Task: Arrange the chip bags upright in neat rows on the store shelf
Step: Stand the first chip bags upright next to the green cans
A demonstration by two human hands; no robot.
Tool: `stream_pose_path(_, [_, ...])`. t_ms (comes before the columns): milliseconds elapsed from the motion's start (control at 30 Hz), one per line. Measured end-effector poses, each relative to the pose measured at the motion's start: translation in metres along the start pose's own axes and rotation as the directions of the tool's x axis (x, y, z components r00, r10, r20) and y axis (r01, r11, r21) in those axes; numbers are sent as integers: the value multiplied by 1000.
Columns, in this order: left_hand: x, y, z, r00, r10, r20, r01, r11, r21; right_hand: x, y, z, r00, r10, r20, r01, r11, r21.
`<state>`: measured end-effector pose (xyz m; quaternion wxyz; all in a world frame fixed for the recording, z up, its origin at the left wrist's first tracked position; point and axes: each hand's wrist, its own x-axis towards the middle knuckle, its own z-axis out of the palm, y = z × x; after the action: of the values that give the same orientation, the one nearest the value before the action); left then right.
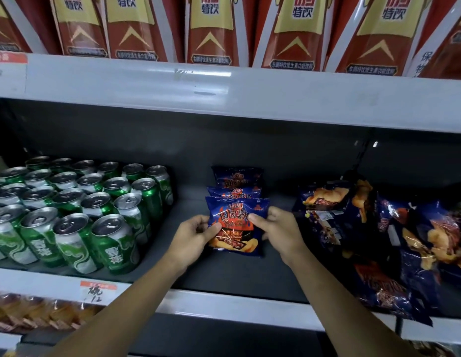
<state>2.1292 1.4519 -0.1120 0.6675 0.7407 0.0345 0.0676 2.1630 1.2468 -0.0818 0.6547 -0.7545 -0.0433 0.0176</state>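
across the middle shelf [224, 276] we judge the job barely begun. the biggest mass on it is the heap of chip bags [378, 240] at the right: dark blue packets lying flat, tilted and overlapping, some spilling toward the near edge. none of them stands upright, so by our reckoning most of the work is left.

at the left, the block of green cans [69, 215] fills its share of the shelf in tidy ranks and is no part of our task. between the cans and the heap lies a bare stretch, and in it runs the one row of upright bags [235, 199] started so far: three bags, one behind the other from far to near.

the far bag [235, 176] and the middle bag [234, 194] stand on their own, close together. the near bag [234, 225] is the one in hand. our left hand [193, 235] grasps its left edge with the thumb laid across the front. our right hand [278, 230] grasps its right edge the same way, fingers curled behind. its bottom seems to rest on the shelf just in front of the middle bag, though we cannot tell whether it would stand unaided.

we take it that this bag is being squared at the near end of the row. after that the heap has to be worked through bag by bag, with further rows opened beside this one.
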Motion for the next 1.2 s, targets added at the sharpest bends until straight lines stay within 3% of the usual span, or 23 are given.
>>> stream_pose_path(333, [18,-5,7,992,-29,-120,46,989,141,19,15,11,991,14,-133,-29,993,-114])
stream_pose_path(567, [12,3,9,980,-18,-198,44,991,128,8,7,3,994,56,-96,-62,997,-54])
stream_pose_path(800, [11,11,4,926,113,-361,-46,981,189,5,-15,-36,957,-66,-283,37,994,-106])
stream_pose_path(900, [11,13,-1,908,150,-392,-79,978,193,21,-22,-67,912,-137,-386,37,966,-256])
stream_pose_path(967, [9,16,-2,897,186,-401,-108,972,208,30,-26,-89,867,-270,-419,43,878,-477])
stream_pose_path(1000, [7,18,-2,891,212,-401,-129,966,224,34,-27,-99,835,-376,-401,52,780,-623])
stream_pose_path(1100, [1,26,4,879,298,-373,-218,946,242,48,-23,-124,771,-612,-175,55,337,-940])
stream_pose_path(1200, [-5,35,15,886,343,-311,-282,933,224,53,-27,-133,926,-371,-77,-52,75,-996])
